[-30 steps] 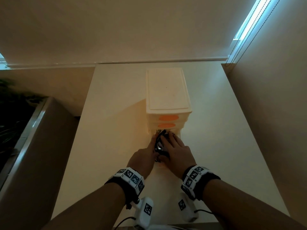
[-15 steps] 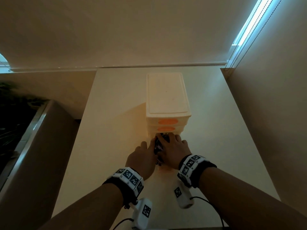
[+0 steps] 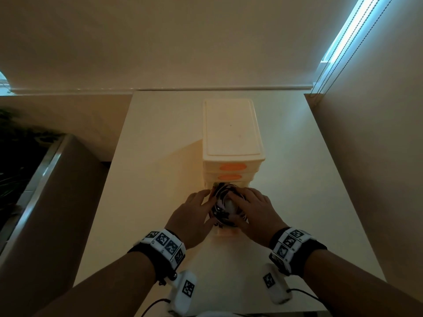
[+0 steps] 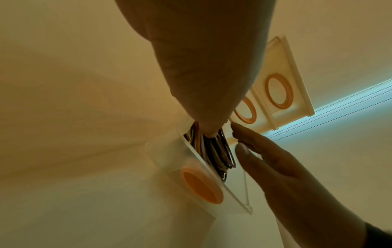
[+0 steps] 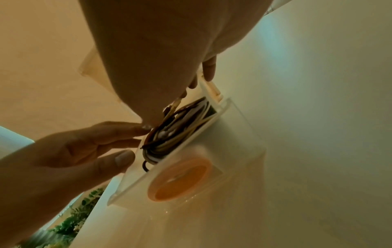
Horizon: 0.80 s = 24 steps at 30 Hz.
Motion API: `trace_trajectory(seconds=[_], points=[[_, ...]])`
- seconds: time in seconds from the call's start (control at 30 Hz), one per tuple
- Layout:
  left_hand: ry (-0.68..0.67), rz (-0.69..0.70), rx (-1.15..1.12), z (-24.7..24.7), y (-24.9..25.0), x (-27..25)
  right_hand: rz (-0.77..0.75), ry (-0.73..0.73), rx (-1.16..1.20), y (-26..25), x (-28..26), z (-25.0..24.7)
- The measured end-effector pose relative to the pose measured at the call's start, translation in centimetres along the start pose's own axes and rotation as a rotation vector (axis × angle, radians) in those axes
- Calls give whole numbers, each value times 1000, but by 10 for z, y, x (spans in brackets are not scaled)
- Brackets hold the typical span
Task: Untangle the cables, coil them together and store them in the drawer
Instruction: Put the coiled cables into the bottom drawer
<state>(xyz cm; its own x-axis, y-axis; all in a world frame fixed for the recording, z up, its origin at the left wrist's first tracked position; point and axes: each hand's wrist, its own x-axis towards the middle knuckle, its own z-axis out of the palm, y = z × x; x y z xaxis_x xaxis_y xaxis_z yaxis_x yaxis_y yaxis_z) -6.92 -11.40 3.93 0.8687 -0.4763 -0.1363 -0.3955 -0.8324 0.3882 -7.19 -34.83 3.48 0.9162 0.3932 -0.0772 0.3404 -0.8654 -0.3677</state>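
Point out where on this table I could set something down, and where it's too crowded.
Bare table lies left of the drawer unit, and more right of it toward the wall, plus a strip behind it. Crowded: the front, where the left hand and right hand press the cables into the open bottom drawer.

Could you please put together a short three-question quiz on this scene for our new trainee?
1. True or false: the bottom drawer of the drawer unit is pulled open.
2. Where do the coiled cables lie? A) on the table B) inside the open drawer C) on top of the unit
3. Fill in: the handles on the two closed drawers are coloured ____.

Key
1. True.
2. B; the left hand and right hand press them in with straight fingers.
3. Orange.
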Motion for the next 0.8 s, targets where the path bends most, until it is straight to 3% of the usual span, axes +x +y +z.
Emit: trace_trajectory(seconds=[0.17, 0.33, 0.43, 0.8], points=[[-60, 41, 51, 3, -12, -8, -58, -71, -59, 17, -29, 0], [-126, -111, -60, 10, -24, -22, 180, -82, 72, 27, -42, 3], [-115, -195, -111, 12, -30, -27, 234, -63, 119, 30, -42, 4], [-41, -251, -219, 12, -25, -6, 390, -2, 200, 38, -27, 2]])
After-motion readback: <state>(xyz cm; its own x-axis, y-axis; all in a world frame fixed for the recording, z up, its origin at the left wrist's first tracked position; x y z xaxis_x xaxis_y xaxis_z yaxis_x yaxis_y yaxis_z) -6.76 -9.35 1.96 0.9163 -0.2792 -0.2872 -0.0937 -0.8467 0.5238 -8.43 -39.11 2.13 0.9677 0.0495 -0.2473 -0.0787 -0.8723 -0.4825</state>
